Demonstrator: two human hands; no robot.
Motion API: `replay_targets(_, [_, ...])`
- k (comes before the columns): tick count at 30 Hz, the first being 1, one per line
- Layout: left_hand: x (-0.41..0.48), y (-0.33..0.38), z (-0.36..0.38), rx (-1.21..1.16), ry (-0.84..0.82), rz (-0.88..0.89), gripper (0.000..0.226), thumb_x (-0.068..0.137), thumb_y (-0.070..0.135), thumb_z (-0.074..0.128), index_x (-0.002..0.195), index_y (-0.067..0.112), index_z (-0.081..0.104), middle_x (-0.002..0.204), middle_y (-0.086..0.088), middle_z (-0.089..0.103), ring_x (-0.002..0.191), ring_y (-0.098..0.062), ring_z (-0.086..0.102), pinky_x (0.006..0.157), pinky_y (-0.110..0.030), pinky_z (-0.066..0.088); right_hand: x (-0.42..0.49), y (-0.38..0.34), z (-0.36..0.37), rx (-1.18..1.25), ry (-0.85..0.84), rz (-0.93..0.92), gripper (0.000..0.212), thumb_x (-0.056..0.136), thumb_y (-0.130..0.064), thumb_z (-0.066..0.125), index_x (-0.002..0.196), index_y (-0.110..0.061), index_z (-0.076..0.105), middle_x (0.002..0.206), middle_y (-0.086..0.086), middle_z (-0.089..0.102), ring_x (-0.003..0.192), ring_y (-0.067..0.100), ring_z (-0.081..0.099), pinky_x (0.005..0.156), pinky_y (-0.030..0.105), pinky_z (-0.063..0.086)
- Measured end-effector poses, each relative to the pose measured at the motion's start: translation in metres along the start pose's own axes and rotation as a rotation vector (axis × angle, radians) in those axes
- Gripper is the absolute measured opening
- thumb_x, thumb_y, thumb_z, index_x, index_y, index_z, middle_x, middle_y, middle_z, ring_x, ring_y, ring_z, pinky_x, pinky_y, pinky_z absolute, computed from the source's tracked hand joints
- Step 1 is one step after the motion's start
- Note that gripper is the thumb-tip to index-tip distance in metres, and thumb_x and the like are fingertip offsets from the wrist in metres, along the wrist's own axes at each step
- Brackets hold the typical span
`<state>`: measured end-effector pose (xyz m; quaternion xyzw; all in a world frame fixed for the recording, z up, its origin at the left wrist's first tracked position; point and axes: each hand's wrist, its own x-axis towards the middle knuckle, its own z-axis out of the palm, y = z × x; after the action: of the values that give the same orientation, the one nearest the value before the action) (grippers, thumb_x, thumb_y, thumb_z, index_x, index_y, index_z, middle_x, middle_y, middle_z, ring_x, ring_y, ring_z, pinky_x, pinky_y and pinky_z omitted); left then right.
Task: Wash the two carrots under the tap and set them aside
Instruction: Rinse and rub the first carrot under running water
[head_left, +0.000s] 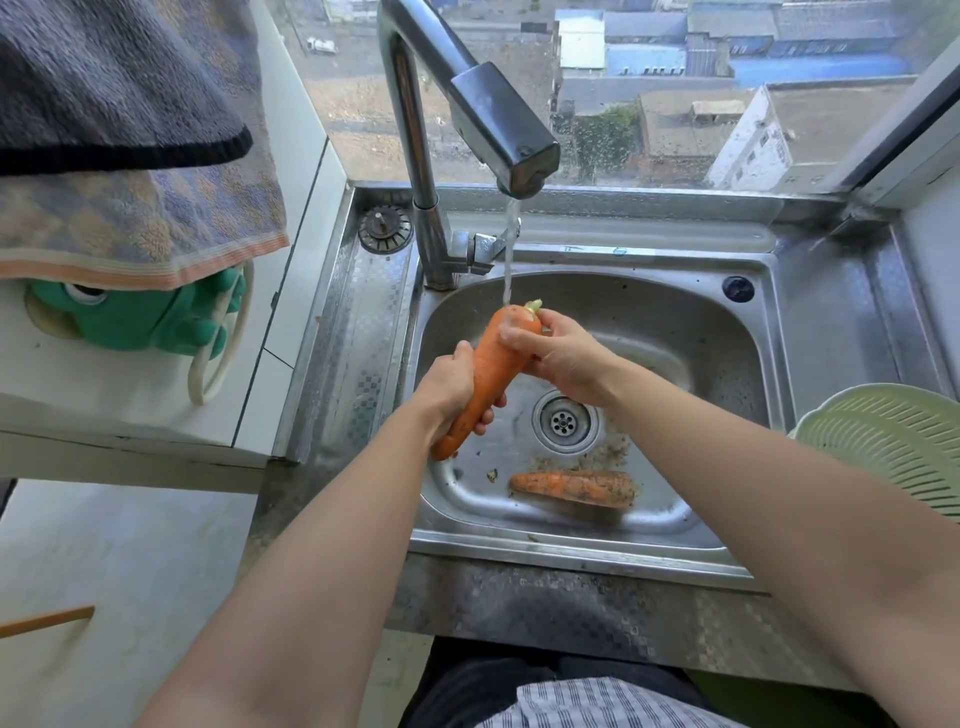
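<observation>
A large orange carrot (488, 371) is held tilted over the steel sink (727, 467), its stalk end up under the running tap (498, 130). My left hand (449, 387) grips its lower, thin half. My right hand (563, 358) is closed around its thick top, where the water stream lands. A second carrot (574, 487), still dirty with soil, lies flat on the sink floor near the front, just below the drain (563, 422).
A pale green colander (893, 441) sits on the right of the sink. A sink plug (385, 228) rests on the back left rim. Towels (130, 156) hang at upper left above a green object. The window runs behind the tap.
</observation>
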<state>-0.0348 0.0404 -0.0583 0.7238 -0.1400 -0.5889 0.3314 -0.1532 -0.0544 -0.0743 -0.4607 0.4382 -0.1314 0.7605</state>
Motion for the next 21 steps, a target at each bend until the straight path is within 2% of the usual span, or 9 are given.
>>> replay_targets(2, [0.0, 0.002, 0.004, 0.027, -0.011, 0.007, 0.067, 0.105, 0.041, 0.012, 0.103, -0.008, 0.057, 0.069, -0.017, 0.062, 0.046, -0.02, 0.052, 0.039, -0.025, 0.044, 0.003, 0.001, 0.009, -0.07, 0.168, 0.012, 0.06, 0.087, -0.036, 0.071, 0.131, -0.005, 0.045, 0.124, 0.014, 0.058, 0.111, 0.026, 0.061, 0.096, 0.041, 0.054])
replay_targets(3, [0.0, 0.002, 0.005, 0.026, -0.006, 0.006, 0.067, 0.105, 0.042, 0.012, 0.104, -0.008, 0.057, 0.07, -0.018, 0.062, 0.046, -0.02, 0.052, 0.039, -0.025, 0.044, 0.004, 0.001, 0.009, -0.056, 0.166, 0.015, 0.058, 0.088, -0.035, 0.07, 0.131, -0.005, 0.046, 0.124, 0.014, 0.058, 0.112, 0.027, 0.06, 0.097, 0.042, 0.053])
replay_targets(7, [0.002, -0.002, 0.001, -0.002, 0.01, -0.03, 0.068, 0.105, 0.043, 0.011, 0.106, -0.007, 0.057, 0.067, -0.016, 0.062, 0.044, -0.019, 0.051, 0.037, -0.025, 0.042, 0.0, -0.001, -0.011, 0.115, -0.127, 0.053, 0.047, 0.091, -0.008, 0.065, 0.133, 0.003, 0.048, 0.125, 0.017, 0.06, 0.115, 0.029, 0.06, 0.088, 0.033, 0.056])
replay_targets(8, [0.002, -0.002, 0.001, -0.001, 0.006, -0.031, 0.068, 0.105, 0.043, 0.011, 0.105, -0.007, 0.057, 0.067, -0.016, 0.062, 0.044, -0.019, 0.051, 0.038, -0.025, 0.042, 0.0, 0.0, -0.011, 0.105, -0.11, 0.054, 0.048, 0.09, -0.009, 0.067, 0.133, 0.002, 0.048, 0.126, 0.017, 0.06, 0.115, 0.028, 0.061, 0.088, 0.033, 0.056])
replay_targets(12, [0.0, 0.001, 0.008, 0.011, -0.01, -0.007, 0.065, 0.105, 0.041, 0.012, 0.104, -0.007, 0.057, 0.069, -0.017, 0.061, 0.046, -0.02, 0.051, 0.038, -0.024, 0.043, 0.008, 0.002, 0.01, -0.036, 0.19, 0.055, 0.069, 0.081, -0.041, 0.076, 0.131, -0.005, 0.045, 0.124, 0.013, 0.058, 0.113, 0.027, 0.06, 0.096, 0.042, 0.053])
replay_targets(15, [0.001, -0.002, 0.003, -0.043, -0.001, -0.024, 0.065, 0.105, 0.041, 0.011, 0.104, -0.005, 0.057, 0.065, -0.015, 0.06, 0.043, -0.019, 0.05, 0.037, -0.023, 0.041, 0.006, 0.001, -0.002, 0.088, -0.027, 0.044, 0.048, 0.092, -0.014, 0.065, 0.134, 0.002, 0.047, 0.124, 0.016, 0.059, 0.116, 0.029, 0.059, 0.095, 0.039, 0.053])
replay_targets(17, [0.002, -0.003, -0.001, -0.044, -0.003, -0.039, 0.066, 0.105, 0.043, 0.011, 0.107, -0.005, 0.057, 0.064, -0.014, 0.061, 0.042, -0.018, 0.05, 0.037, -0.024, 0.041, 0.001, 0.002, -0.012, 0.155, -0.15, 0.034, 0.044, 0.092, -0.004, 0.061, 0.134, 0.003, 0.049, 0.123, 0.017, 0.061, 0.115, 0.029, 0.06, 0.091, 0.035, 0.054])
replay_targets(18, [0.002, -0.002, -0.001, -0.041, -0.002, -0.04, 0.067, 0.105, 0.044, 0.011, 0.108, -0.005, 0.056, 0.065, -0.015, 0.061, 0.042, -0.018, 0.051, 0.037, -0.024, 0.041, 0.0, 0.002, -0.011, 0.157, -0.14, 0.03, 0.045, 0.092, -0.005, 0.063, 0.134, 0.002, 0.049, 0.124, 0.017, 0.061, 0.115, 0.029, 0.06, 0.089, 0.034, 0.055])
replay_targets(21, [0.001, 0.001, 0.002, 0.006, -0.007, -0.022, 0.066, 0.105, 0.043, 0.013, 0.105, -0.006, 0.056, 0.068, -0.017, 0.061, 0.045, -0.02, 0.051, 0.039, -0.025, 0.043, 0.005, 0.003, 0.008, 0.046, 0.109, 0.038, 0.061, 0.086, -0.026, 0.074, 0.134, -0.004, 0.045, 0.128, 0.016, 0.057, 0.112, 0.025, 0.06, 0.087, 0.035, 0.056])
